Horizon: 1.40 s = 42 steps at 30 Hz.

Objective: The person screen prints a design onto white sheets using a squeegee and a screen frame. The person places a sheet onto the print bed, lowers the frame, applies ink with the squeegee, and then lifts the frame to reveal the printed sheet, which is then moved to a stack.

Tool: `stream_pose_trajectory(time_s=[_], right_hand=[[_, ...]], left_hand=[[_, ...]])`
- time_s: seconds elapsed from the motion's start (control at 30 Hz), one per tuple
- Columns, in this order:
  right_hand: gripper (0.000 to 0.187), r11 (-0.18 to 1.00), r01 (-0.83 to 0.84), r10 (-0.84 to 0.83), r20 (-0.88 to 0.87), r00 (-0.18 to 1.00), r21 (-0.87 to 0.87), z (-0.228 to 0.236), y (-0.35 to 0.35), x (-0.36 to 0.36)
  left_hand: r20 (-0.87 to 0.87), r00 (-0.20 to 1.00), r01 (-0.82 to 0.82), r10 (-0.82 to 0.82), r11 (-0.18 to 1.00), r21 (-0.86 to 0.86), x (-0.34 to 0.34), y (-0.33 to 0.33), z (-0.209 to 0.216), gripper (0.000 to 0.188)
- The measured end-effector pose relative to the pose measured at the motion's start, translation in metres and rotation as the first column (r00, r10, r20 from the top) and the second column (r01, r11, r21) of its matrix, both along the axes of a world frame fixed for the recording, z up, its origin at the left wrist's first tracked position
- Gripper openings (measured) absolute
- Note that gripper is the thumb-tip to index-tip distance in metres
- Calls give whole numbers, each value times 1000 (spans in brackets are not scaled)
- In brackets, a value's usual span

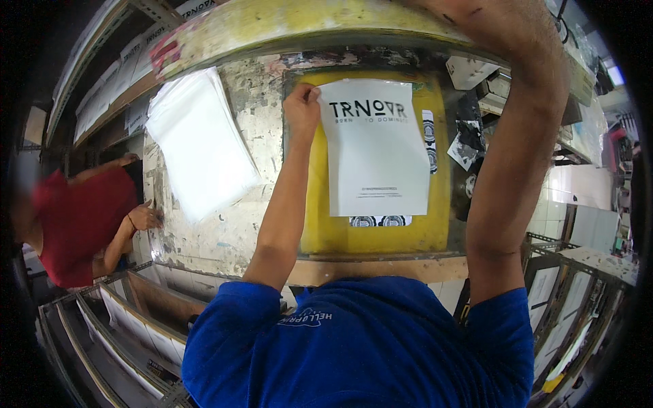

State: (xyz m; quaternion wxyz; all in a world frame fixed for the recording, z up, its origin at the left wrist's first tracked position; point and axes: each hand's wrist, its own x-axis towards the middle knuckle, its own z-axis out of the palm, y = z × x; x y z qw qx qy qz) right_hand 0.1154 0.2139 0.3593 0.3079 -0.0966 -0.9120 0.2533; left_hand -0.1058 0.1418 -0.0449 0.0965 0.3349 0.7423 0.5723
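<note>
My left hand (301, 109) pinches the upper left corner of a thin white printed sheet (377, 160), which may be a flat plastic bag. Bold black lettering runs across its top, with small print near its foot. The sheet lies over a yellow board (374, 239) on the worktable. Under its lower and right edges show strips with round black emblems (428, 141). At the top of the view my right hand (469, 19) is against a raised, paint-stained frame (292, 35). Its fingers are cut off by the picture's edge, so their grip is hidden.
A stack of blank white sheets (201, 149) lies left of the board on the paint-flecked worktable (265, 75). A person in a red shirt (85, 211) stands at the left, one hand by the table edge. Racks (129, 333) stand below and at both sides.
</note>
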Motion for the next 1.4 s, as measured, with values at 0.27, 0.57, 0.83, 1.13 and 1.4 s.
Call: stream_pose_trajectory(time_s=[0.27,0.57,0.83,1.13,1.4], right_hand=[[37,916,174,-158,-73,985,361,-19,30,-13],[41,980,-1,5,-23,1000,199,-26,38,-2],[44,996,-19,8,134,991,85,-25,39,4],[49,956,140,-165,74,984,259,-33,41,12],[52,994,75,-89,179,980,85,-20,27,6]], left_hand=[[139,956,-276,260,955,106,-46,-141,17,9],[171,720,-694,673,703,156,-96,-347,4,5],[60,394,-919,917,393,28,-147,-475,-5,17],[-594,549,-661,588,740,123,-142,-315,22,36],[-571,807,-511,151,664,-546,-96,-197,-6,24]])
